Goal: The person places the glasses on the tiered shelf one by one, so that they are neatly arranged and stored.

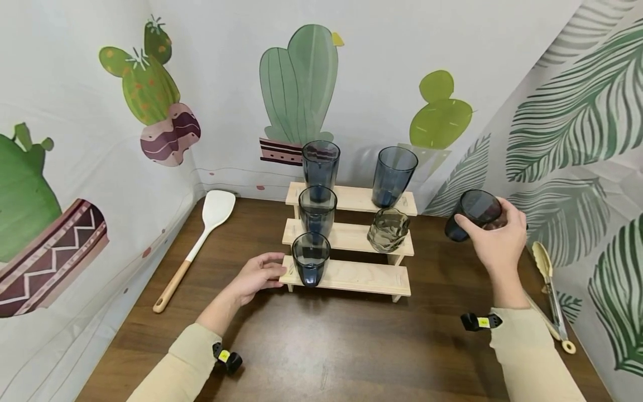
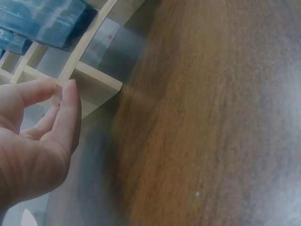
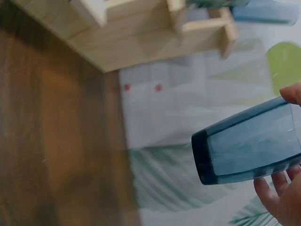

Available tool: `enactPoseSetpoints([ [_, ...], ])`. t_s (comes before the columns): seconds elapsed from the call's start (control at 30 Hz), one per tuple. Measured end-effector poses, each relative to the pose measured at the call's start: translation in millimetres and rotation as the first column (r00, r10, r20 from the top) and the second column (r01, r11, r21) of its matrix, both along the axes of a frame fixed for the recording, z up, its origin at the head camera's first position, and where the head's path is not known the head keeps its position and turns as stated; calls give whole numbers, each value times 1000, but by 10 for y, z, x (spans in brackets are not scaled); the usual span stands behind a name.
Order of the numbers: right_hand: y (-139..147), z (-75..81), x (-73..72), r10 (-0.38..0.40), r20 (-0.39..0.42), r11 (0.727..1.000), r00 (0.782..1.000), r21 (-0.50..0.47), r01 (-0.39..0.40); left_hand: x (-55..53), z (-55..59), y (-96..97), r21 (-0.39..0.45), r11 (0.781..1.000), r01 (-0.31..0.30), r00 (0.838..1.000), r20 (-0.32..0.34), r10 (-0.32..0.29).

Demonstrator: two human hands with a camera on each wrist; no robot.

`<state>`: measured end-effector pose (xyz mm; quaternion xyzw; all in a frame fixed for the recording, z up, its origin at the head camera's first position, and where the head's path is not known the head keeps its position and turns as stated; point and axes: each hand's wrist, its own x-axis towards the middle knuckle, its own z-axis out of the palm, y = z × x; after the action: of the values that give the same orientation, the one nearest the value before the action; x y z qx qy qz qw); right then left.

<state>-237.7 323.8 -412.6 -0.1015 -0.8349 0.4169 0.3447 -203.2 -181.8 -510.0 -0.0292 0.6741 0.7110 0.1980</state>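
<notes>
My left hand pinches the left end of the lowest step of a three-tier wooden rack. In the left wrist view, thumb and fingers meet at the board's end. Off to the rack's right, my right hand grips a dark blue glass tumbler around its rim end, raised and slightly tilted. Blue glasses stand down the rack's left side: one on the top step, one on the middle, a shorter one on the lowest. At right are another blue glass on top and a grey faceted glass below it.
A white spatula with a wooden handle lies at the table's left. Tongs with cream tips lie along the right edge, partly behind the right forearm. Printed cloth walls close off the back and sides of the brown table.
</notes>
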Motion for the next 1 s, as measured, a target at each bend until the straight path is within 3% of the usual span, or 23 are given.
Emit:
enactPoseSetpoints([
  [0.2, -125, 280, 164, 67, -87, 998, 994, 15, -66, 0, 5, 0, 1, 1000, -1, 1000, 2, 1],
  [0.53, -468, 606, 597, 204, -93, 979, 975, 38, -201, -3, -5, -10, 4, 1000, 4, 1000, 2, -4],
  [0.67, -713, 710, 824, 280, -107, 960, 954, 30, -278, -4, 2, -8, 6, 1000, 6, 1000, -2, -6],
  [0.9, -1032, 617, 1024, 405, -162, 910, 900, -19, -413, -10, -11, -12, 0, 1000, 6, 1000, 2, -6],
  [1.0, -1125, 482, 1046, 410, -141, 911, 901, 7, -413, -10, -20, -14, -1, 1000, 7, 1000, 2, -7],
])
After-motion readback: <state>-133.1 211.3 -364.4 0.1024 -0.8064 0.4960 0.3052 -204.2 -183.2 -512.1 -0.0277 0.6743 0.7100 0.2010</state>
